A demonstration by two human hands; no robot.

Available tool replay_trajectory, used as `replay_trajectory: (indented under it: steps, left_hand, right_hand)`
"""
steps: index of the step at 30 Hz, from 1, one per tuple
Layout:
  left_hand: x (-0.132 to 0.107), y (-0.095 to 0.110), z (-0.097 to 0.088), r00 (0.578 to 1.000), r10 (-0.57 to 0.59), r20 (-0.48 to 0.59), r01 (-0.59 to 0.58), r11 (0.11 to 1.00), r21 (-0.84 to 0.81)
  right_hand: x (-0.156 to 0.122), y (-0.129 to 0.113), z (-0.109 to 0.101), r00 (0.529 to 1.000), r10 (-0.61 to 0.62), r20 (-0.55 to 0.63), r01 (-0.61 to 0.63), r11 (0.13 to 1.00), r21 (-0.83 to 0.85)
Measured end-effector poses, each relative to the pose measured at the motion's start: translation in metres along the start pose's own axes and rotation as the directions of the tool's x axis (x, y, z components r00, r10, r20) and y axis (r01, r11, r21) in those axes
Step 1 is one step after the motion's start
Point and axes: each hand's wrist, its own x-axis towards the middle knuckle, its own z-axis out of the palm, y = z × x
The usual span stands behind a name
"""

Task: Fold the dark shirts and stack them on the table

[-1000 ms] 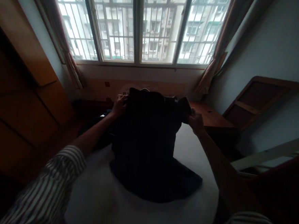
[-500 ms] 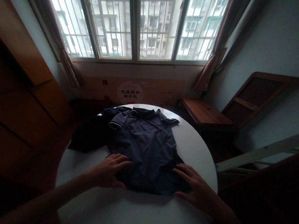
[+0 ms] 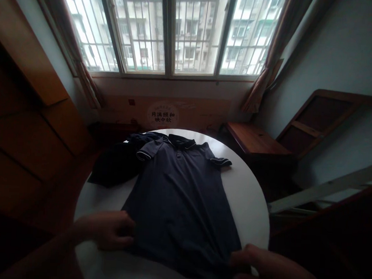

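A dark navy polo shirt (image 3: 178,198) lies face up and spread flat on a round white table (image 3: 249,190), collar toward the window. My left hand (image 3: 109,230) is closed on the shirt's bottom left hem corner. My right hand (image 3: 269,270) is closed on the bottom right hem corner at the near table edge. Both arms come in from the bottom of the view.
Another dark garment (image 3: 114,164) lies bunched on the table's left side, partly under the polo's sleeve. A wooden side table (image 3: 256,140) stands at the right, a wooden cabinet (image 3: 31,116) at the left, a barred window (image 3: 174,28) and a printed cardboard box (image 3: 162,112) behind.
The shirt went from held up by its shoulders to laid down. My hands moved to the hem, closed on its corners and pulled it toward me, stretching the shirt out longer.
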Motion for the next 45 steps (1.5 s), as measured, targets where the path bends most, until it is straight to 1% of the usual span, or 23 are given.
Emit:
replay_trajectory:
  steps: [1,2,3,4,5,6,7,9,11,13,15,18,21,23,25,29,32,35,36,38,42,44,45]
  left_hand:
    - [0.004,0.001,-0.008,0.999,0.001,0.032,0.0,1.0,-0.016]
    - [0.014,0.001,-0.016,1.0,-0.003,0.015,0.003,1.0,-0.009]
    - [0.03,0.0,-0.024,0.999,-0.011,-0.052,0.012,1.0,0.024]
    - [0.05,-0.001,-0.031,0.988,-0.022,-0.153,0.034,0.997,0.076]
    - [0.075,-0.004,-0.038,0.964,-0.025,-0.266,0.061,0.99,0.127]
    - [0.103,-0.007,-0.044,0.938,-0.018,-0.346,0.078,0.984,0.161]
    - [0.133,-0.012,-0.05,0.919,-0.019,-0.395,0.097,0.979,0.179]
    - [0.19,-0.023,-0.062,0.874,-0.051,-0.484,0.163,0.968,0.193]
    - [0.237,-0.038,-0.072,0.836,-0.14,-0.531,0.264,0.951,0.164]
    - [0.267,-0.053,-0.078,0.802,-0.269,-0.533,0.375,0.922,0.098]
    - [0.283,-0.067,-0.078,0.773,-0.367,-0.518,0.448,0.893,0.037]
    - [0.291,-0.08,-0.068,0.759,-0.383,-0.527,0.458,0.889,0.013]
    - [0.292,-0.085,-0.061,0.758,-0.361,-0.544,0.445,0.895,0.026]
    - [0.294,-0.087,-0.063,0.759,-0.357,-0.545,0.449,0.893,0.04]
    - [0.297,-0.091,-0.07,0.764,-0.349,-0.544,0.452,0.89,0.064]
    - [0.311,-0.106,-0.091,0.757,-0.364,-0.543,0.472,0.879,0.069]
    - [0.325,-0.117,-0.1,0.754,-0.382,-0.534,0.478,0.877,0.048]
    - [0.333,-0.122,-0.102,0.756,-0.385,-0.529,0.473,0.88,0.036]
    - [0.334,-0.121,-0.101,0.752,-0.376,-0.541,0.464,0.885,0.029]
    - [0.332,-0.117,-0.1,0.724,-0.343,-0.598,0.432,0.902,0.007]
    - [0.315,-0.1,-0.093,0.625,-0.267,-0.734,0.366,0.93,-0.027]
    - [0.295,-0.086,-0.085,0.619,-0.2,-0.76,0.297,0.955,-0.01]
    - [0.28,-0.076,-0.08,0.634,-0.145,-0.76,0.237,0.972,0.012]
  right_hand:
    - [0.007,-0.005,-0.01,1.0,-0.021,0.02,0.021,1.0,0.015]
    - [0.021,-0.009,-0.02,0.998,-0.059,0.02,0.059,0.998,0.027]
    - [0.041,-0.012,-0.03,0.993,-0.111,-0.037,0.112,0.994,0.013]
    - [0.065,-0.014,-0.039,0.979,-0.159,-0.13,0.159,0.987,-0.012]
    - [0.092,-0.015,-0.047,0.957,-0.18,-0.23,0.175,0.984,-0.04]
    - [0.119,-0.015,-0.054,0.934,-0.195,-0.298,0.174,0.98,-0.098]
    - [0.145,-0.016,-0.059,0.922,-0.189,-0.339,0.135,0.975,-0.178]
    - [0.186,-0.015,-0.067,0.914,-0.126,-0.385,0.004,0.953,-0.303]
    - [0.211,-0.01,-0.074,0.905,-0.063,-0.42,-0.098,0.931,-0.352]
    - [0.222,-0.002,-0.084,0.892,-0.019,-0.453,-0.159,0.923,-0.351]
    - [0.225,0.011,-0.096,0.876,0.027,-0.481,-0.22,0.911,-0.349]
    - [0.229,0.028,-0.111,0.858,0.088,-0.505,-0.294,0.891,-0.345]
    - [0.241,0.032,-0.11,0.861,0.118,-0.495,-0.322,0.88,-0.348]
    - [0.252,0.026,-0.095,0.875,0.115,-0.47,-0.308,0.881,-0.358]
    - [0.261,0.015,-0.071,0.899,0.096,-0.426,-0.272,0.887,-0.373]
    - [0.271,-0.005,-0.024,0.957,0.003,-0.292,-0.124,0.91,-0.397]
    - [0.271,-0.007,-0.012,0.965,-0.039,-0.258,-0.069,0.915,-0.397]
    - [0.27,-0.005,-0.014,0.963,-0.033,-0.266,-0.079,0.914,-0.398]
    - [0.27,-0.004,-0.016,0.962,-0.033,-0.271,-0.081,0.914,-0.398]
    - [0.269,-0.003,-0.018,0.961,-0.03,-0.274,-0.083,0.916,-0.392]
    - [0.269,-0.004,-0.019,0.959,-0.024,-0.281,-0.085,0.926,-0.368]
    - [0.269,-0.005,-0.021,0.957,-0.037,-0.288,-0.073,0.93,-0.361]
    - [0.268,-0.006,-0.022,0.956,-0.044,-0.291,-0.067,0.931,-0.36]
